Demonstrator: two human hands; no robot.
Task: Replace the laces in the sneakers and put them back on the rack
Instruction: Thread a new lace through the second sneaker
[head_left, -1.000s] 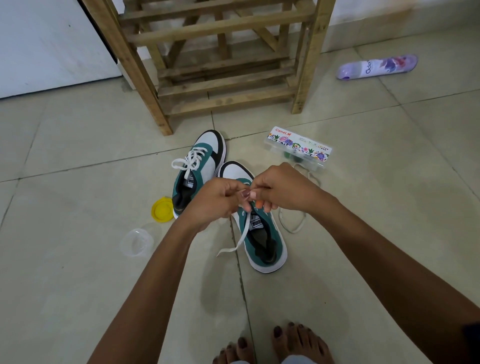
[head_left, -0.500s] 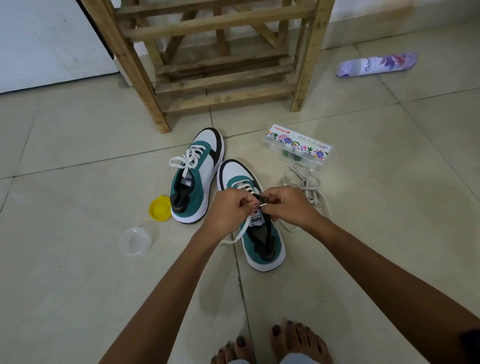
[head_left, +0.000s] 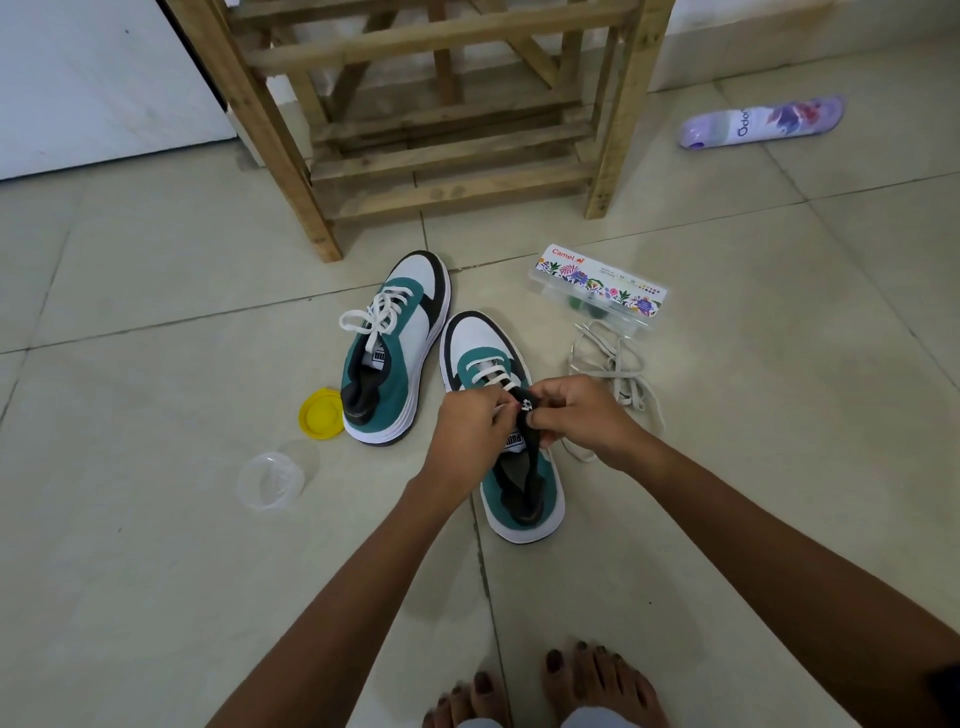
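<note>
Pinching lace (head_left: 488, 375); both hands meeting

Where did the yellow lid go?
In the head view the yellow lid lies on the floor left of centre, touching the heel of the already laced sneaker, with the clear plastic cup just below-left of it.

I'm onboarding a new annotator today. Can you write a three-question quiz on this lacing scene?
1. True or false: the left sneaker already has a tied bow.
2. What lies right of the right sneaker: A) loose laces B) scissors C) a sock?
3. Fill in: both hands work at the right sneaker's ____.

Key:
1. True
2. A, loose laces
3. Laces; left hand and right hand pinch them.
</note>
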